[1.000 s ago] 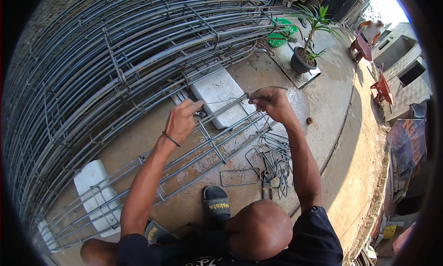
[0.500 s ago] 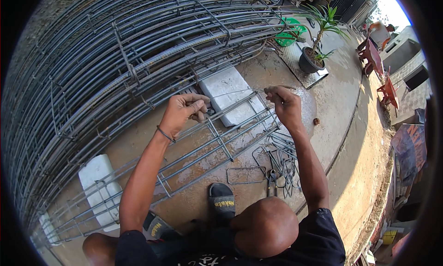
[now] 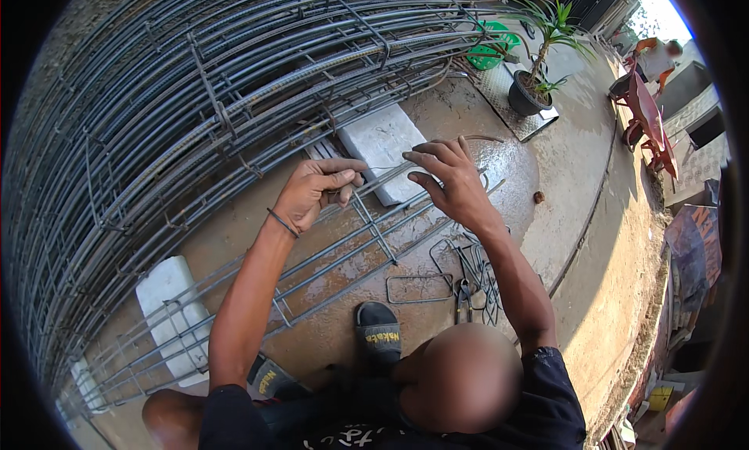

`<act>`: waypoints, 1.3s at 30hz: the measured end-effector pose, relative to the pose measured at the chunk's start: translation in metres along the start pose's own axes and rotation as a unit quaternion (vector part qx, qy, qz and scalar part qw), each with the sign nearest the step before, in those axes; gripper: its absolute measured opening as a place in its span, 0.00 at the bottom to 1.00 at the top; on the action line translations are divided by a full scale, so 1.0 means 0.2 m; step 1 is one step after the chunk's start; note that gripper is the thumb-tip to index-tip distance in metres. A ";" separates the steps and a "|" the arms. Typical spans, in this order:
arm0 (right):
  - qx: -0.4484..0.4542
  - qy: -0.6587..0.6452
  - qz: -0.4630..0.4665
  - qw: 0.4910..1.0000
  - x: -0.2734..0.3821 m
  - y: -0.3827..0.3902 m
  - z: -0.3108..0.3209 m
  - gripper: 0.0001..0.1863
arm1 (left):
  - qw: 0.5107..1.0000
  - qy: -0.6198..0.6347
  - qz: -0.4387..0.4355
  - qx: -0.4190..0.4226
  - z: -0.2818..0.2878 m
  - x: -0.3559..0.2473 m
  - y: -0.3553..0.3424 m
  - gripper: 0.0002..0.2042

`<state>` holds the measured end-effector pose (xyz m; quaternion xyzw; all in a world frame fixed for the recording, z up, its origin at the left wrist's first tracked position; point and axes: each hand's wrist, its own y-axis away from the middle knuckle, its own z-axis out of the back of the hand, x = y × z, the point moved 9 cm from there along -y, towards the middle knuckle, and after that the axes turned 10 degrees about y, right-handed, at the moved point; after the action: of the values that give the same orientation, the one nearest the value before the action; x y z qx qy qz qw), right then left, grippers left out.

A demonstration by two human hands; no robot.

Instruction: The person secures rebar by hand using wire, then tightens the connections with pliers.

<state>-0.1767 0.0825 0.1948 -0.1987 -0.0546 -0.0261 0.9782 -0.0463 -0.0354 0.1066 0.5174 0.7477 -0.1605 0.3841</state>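
Observation:
A long rebar cage [image 3: 328, 271] lies on the wet concrete in front of me, resting on white blocks. My left hand [image 3: 312, 193] is closed at the cage's top bar, pinching a thin wire [image 3: 382, 171] that runs to the right. My right hand [image 3: 452, 181] hovers just right of that wire above the cage's end, fingers spread and holding nothing. A dark band circles my left wrist.
A big stack of curved rebar cages [image 3: 195, 99] fills the left and top. White blocks [image 3: 382, 142] [image 3: 168, 310] support the cage. Loose stirrups [image 3: 421, 288] and pliers [image 3: 463, 298] lie near my sandal [image 3: 378, 333]. A potted plant [image 3: 530, 91] and red wheelbarrow [image 3: 644, 115] stand at right.
My right hand went from a pinched grip to spread fingers. My left hand curled tighter at the top bar. Both hands sit slightly lower in view.

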 end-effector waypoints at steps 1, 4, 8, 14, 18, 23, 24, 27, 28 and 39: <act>0.001 0.006 -0.004 1.000 -0.01 0.00 -0.02 0.14 | 1.000 -0.009 -0.007 -0.008 0.00 0.00 0.00 0.12; -0.057 0.034 0.001 0.998 0.02 0.01 0.00 0.07 | 0.998 -0.035 -0.030 -0.032 -0.01 0.02 0.00 0.12; -0.033 -0.129 -0.017 0.991 0.04 -0.01 -0.02 0.08 | 0.996 0.005 -0.059 -0.073 0.04 0.04 0.01 0.12; -0.019 -0.108 -0.089 0.990 -0.03 0.00 -0.04 0.06 | 0.994 -0.098 -0.025 -0.050 0.01 0.08 -0.01 0.11; -0.005 0.031 0.004 1.000 -0.02 0.01 -0.12 0.04 | 0.780 -0.588 -0.216 -0.002 -0.02 0.10 -0.03 0.16; 0.176 0.002 -0.046 0.983 -0.11 0.08 -0.39 0.08 | 0.739 -0.648 -0.161 0.090 0.05 0.25 -0.12 0.18; 0.168 -0.027 -0.053 0.984 -0.15 0.09 -0.41 0.07 | 0.827 -0.533 -0.180 0.023 0.12 0.20 -0.14 0.15; 0.197 0.023 -0.107 0.974 -0.33 0.14 -0.48 0.06 | 0.911 -0.343 -0.155 -0.169 0.34 0.19 -0.16 0.09; 0.199 0.036 -0.114 0.973 -0.38 0.14 -0.49 0.06 | 0.870 -0.421 -0.113 -0.231 0.44 0.15 -0.16 0.09; 0.295 -0.160 -0.209 0.919 -0.23 0.11 -0.92 0.08 | 0.852 -0.394 0.107 -0.328 0.75 0.44 -0.21 0.17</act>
<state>-0.2025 0.0322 0.0134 0.1136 -0.2555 -0.1805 0.9430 -0.0365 -0.0914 -0.0632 0.3312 0.4828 -0.0542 0.8089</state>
